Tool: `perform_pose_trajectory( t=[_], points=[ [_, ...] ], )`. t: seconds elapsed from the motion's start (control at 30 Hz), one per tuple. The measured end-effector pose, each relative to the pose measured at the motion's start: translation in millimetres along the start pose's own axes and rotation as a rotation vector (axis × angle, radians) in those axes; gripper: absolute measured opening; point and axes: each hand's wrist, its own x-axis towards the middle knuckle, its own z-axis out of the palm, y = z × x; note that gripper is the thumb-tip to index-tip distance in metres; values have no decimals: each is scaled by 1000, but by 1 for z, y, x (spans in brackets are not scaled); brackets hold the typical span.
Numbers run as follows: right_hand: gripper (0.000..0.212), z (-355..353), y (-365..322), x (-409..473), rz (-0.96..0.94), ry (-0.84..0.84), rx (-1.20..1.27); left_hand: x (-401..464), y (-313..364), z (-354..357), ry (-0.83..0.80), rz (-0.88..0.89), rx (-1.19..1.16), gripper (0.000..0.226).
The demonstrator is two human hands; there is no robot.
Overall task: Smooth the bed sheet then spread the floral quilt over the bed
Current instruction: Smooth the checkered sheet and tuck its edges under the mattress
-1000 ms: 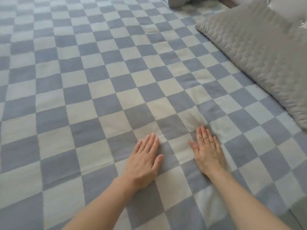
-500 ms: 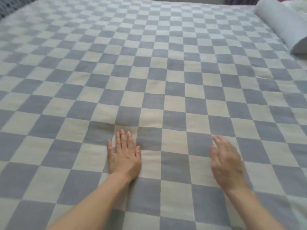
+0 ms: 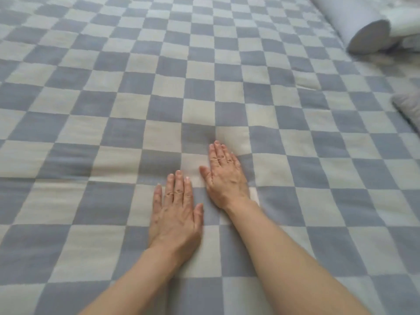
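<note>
The blue and cream checked bed sheet [image 3: 118, 105] fills nearly the whole view. My left hand [image 3: 176, 214] lies flat on it, palm down, fingers together, near the lower middle. My right hand [image 3: 223, 176] also presses flat on the sheet, just right of the left hand and a little farther forward, its thumb close to the left fingertips. Neither hand holds anything. A long shallow crease [image 3: 68, 177] runs across the sheet to the left of my hands. The floral quilt is not in view.
A pale grey bolster roll [image 3: 354, 26] lies at the far right corner, its round end facing me. The corner of a grey quilted pillow [image 3: 409, 105] shows at the right edge. The checked sheet stretches away to the left and ahead.
My right hand has slid left and now lies close beside the left hand; half a second ago they were well apart. The view has swung, bringing the bolster and pillow corner into sight.
</note>
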Motion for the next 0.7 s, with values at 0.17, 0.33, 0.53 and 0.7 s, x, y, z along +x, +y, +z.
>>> perform_pose_trajectory(
  t=[0.17,0.33,0.53,0.7],
  points=[
    [60,-30,169,-56,205,20,-101,7,144,28,19,137,-28,60],
    [70,-54,300,-119,346,70,-131,-2,277,48,-17,262,-90,61],
    [89,-68,414,-197,440,162,-114,-41,434,73,-74,446,-153,62],
    [93,-59,448,-247,636,361,89,-74,482,74,-149,552,-106,61]
  ],
)
